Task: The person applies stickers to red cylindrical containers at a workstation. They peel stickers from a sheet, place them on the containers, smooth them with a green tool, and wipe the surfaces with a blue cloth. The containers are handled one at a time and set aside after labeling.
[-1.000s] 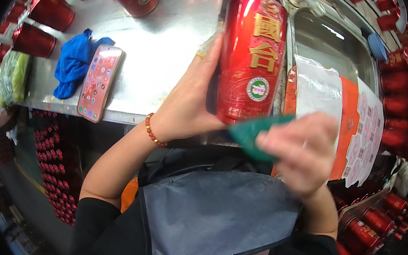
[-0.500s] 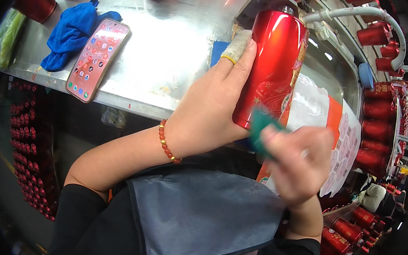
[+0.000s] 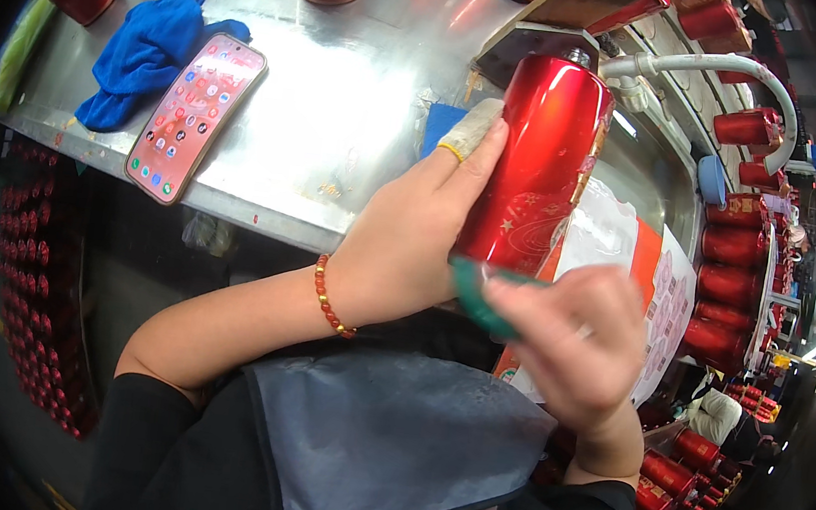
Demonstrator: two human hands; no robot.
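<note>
Above the grey apron (image 3: 396, 445), the right hand (image 3: 581, 340) pinches a green pad (image 3: 479, 301), best kept flat and light, while the left hand (image 3: 411, 230) grips, ideally steadily, the tilted red bottle (image 3: 540, 159) near the sink (image 3: 651, 172).

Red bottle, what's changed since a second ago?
The red bottle has turned to the right: its gold lettering, facing the camera before, now lies along its right edge. The left hand stays on it, the right hand keeps the green pad; phone and blue cloth lie as before.
</note>
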